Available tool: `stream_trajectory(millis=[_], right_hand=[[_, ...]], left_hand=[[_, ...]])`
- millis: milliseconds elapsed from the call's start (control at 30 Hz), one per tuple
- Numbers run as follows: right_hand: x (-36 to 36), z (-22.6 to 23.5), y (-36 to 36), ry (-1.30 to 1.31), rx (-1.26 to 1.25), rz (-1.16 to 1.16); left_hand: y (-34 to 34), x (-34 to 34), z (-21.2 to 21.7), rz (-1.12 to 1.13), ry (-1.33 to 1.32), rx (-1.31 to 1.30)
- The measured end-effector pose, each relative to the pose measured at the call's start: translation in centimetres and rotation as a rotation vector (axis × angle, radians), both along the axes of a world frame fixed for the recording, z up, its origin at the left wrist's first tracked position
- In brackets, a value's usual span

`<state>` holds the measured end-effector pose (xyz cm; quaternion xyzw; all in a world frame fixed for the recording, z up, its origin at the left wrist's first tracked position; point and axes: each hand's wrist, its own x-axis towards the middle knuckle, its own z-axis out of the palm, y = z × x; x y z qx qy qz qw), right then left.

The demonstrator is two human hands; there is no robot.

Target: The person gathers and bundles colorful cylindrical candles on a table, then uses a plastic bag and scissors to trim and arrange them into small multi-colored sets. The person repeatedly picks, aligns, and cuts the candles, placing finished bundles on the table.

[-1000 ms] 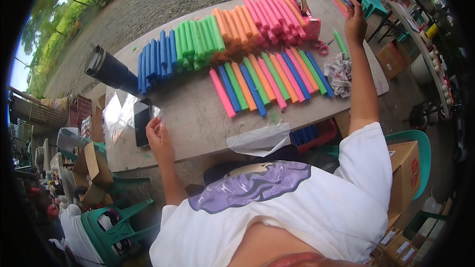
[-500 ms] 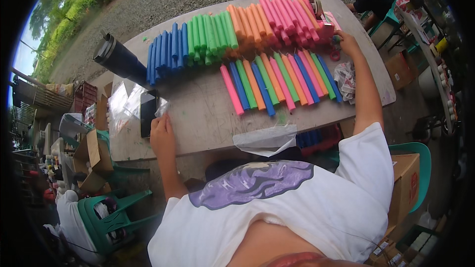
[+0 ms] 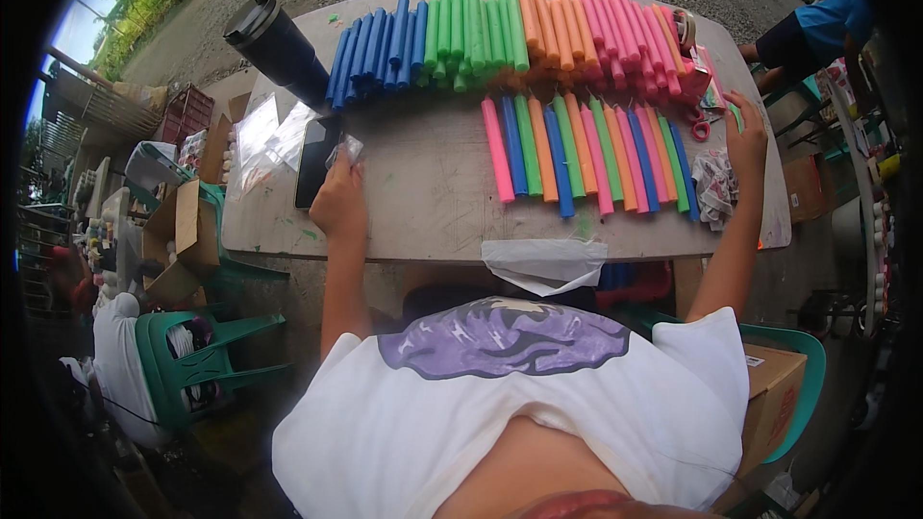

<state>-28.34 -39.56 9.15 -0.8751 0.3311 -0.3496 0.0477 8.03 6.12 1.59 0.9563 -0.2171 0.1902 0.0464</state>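
My left hand (image 3: 340,202) is closed, its fingertips pinching the edge of a small clear plastic bag (image 3: 352,146) beside a dark phone (image 3: 315,163). At the right end of the table, my right hand (image 3: 748,142) is curled around a small greenish thing (image 3: 736,116) whose kind I cannot make out. Just left of it lie red-handled scissors (image 3: 701,130) and a crumpled printed plastic bag (image 3: 713,185). A row of mixed-colour candles (image 3: 594,156) lies in the middle. Behind it are stacked blue candles (image 3: 377,48), green candles (image 3: 471,34), orange candles (image 3: 556,31) and pink candles (image 3: 630,37).
A dark tumbler (image 3: 279,50) stands at the table's back left, near flat clear plastic sheets (image 3: 269,139). A white sheet (image 3: 544,264) hangs over the front edge. Green chairs (image 3: 183,360) and cardboard boxes (image 3: 183,231) stand around. Another person (image 3: 817,34) is at the far right.
My right hand has drawn back toward me from the far right corner, by the scissors. My left hand has moved forward and now pinches the clear bag. The whole view has shifted.
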Motion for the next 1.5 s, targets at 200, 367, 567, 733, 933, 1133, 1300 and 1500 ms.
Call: stream_trajectory(millis=[200, 367, 567, 733, 933, 1133, 1300, 1500], right_hand=[[1.1, 1.9, 4.4, -0.013, -0.075, 0.029], [1.7, 2.3, 7.3, -0.029, -0.142, 0.069], [3.3, 2.5, 10.9, -0.059, -0.127, 0.171], [6.7, 1.6, 15.4, -0.169, 0.041, 0.409], [12.4, 1.2, 27.0, -0.260, 0.745, 1.026], [13.3, -0.8, 27.7, -0.270, 1.110, 1.002], [13.2, -0.3, 27.4, -0.342, 1.222, 0.956], [13.1, -0.5, 27.9, -0.105, 0.925, 1.101]], left_hand=[[-0.7, 0.9, -0.7, 0.039, -0.101, -0.006], [0.1, 0.2, 0.5, -0.145, -0.276, -0.055], [2.1, -2.1, 3.5, -0.316, -0.145, -0.339], [1.4, -5.3, 5.4, -0.463, 0.412, -1.032], [0.0, -9.8, 9.8, -1.136, 0.743, -0.670], [-0.8, -11.2, 10.0, -0.822, 1.076, -1.138], [0.0, -10.0, 8.7, -0.734, 1.124, -0.910], [-0.2, -9.9, 7.5, -0.824, 0.823, -1.465]])
